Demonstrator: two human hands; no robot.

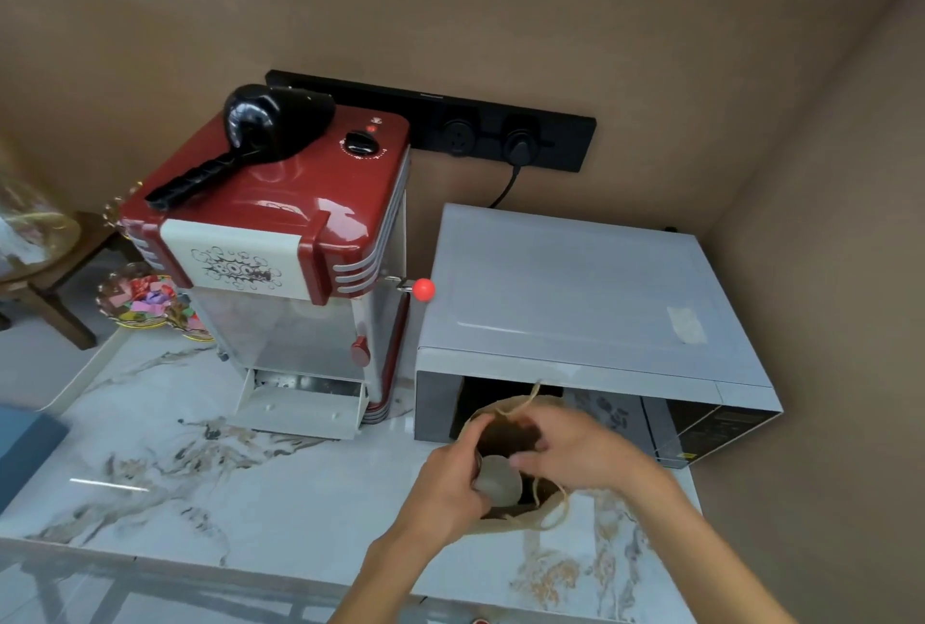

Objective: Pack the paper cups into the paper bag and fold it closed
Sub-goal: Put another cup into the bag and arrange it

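A brown paper bag (pixel 543 516) with twine handles stands open on the marble counter, right in front of the microwave. My left hand (pixel 448 488) grips a pale paper cup (pixel 500 481) and holds it in the bag's mouth. My right hand (pixel 575 448) reaches over the bag's far right rim, fingers curled at the opening beside the cup; whether it pinches the rim is hidden. The bag's inside is dark and its contents are not visible.
A silver microwave (pixel 575 303) stands just behind the bag. A red popcorn machine (pixel 280 243) with a black hair dryer (pixel 255 132) on top is to the left. A blue object (pixel 25 443) lies at the counter's left edge. A bowl of coloured wrappers (pixel 145 300) sits beyond.
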